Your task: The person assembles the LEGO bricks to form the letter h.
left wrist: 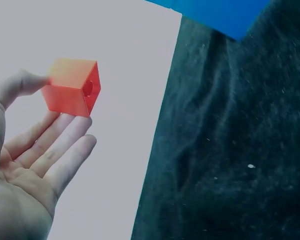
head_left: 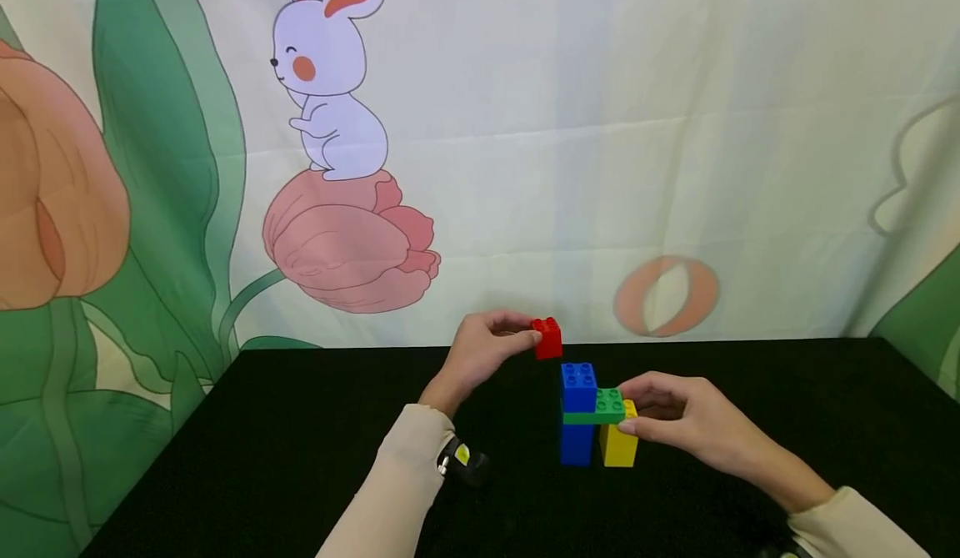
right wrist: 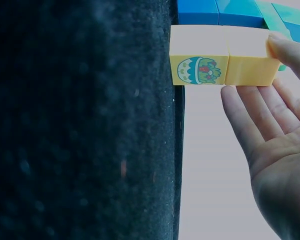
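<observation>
My left hand (head_left: 480, 349) pinches a red brick (head_left: 548, 339) between thumb and fingertips, raised behind and to the left of a small structure. In the left wrist view, the red brick (left wrist: 67, 97) shows its hollow underside facing the structure. That structure has blue bricks (head_left: 576, 443) stacked at the left, a flat green brick (head_left: 581, 418) reaching rightward, and another blue brick (head_left: 579, 389) on top. My right hand (head_left: 690, 420) grips the upper part of a yellow stack (head_left: 618, 448) at the green brick's right end. A printed picture marks the lower yellow brick (right wrist: 200, 70).
A black cloth (head_left: 300, 458) covers the table. Behind it hangs a pale curtain (head_left: 525, 166) printed with a rabbit and flowers. A black wrist strap with a camera (head_left: 465, 459) sits on the left wrist.
</observation>
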Demonstrator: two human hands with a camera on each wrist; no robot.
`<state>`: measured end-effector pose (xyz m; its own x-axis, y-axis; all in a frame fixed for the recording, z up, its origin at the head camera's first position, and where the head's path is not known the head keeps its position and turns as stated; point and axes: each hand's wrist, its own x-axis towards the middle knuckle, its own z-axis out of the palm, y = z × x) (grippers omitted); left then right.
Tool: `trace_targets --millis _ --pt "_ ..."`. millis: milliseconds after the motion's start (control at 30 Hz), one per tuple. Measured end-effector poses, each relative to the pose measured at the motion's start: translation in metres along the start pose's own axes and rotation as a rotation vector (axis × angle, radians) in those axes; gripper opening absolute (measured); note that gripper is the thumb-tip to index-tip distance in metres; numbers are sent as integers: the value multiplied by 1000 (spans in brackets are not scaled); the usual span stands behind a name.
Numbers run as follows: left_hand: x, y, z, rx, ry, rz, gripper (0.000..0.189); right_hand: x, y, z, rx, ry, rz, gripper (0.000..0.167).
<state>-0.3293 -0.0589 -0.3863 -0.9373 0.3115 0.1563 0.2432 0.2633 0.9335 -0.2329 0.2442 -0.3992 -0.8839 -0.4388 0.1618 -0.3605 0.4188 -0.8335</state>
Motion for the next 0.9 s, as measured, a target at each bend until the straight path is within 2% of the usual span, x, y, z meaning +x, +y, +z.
trace_targets --millis 300,600,733,900 --pt "-10 28 2 2 -47 94 32 0 -1 1 -5 0 -16 38" --pt "-34 61 -2 -2 -60 172 30 2 -2 2 -18 -6 -15 37" --pt "-45 70 -5 -5 -62 212 29 1 -2 1 -4 -6 -15 38" --pt "-55 71 -6 -24 -63 235 28 0 -1 2 17 -8 -9 39"
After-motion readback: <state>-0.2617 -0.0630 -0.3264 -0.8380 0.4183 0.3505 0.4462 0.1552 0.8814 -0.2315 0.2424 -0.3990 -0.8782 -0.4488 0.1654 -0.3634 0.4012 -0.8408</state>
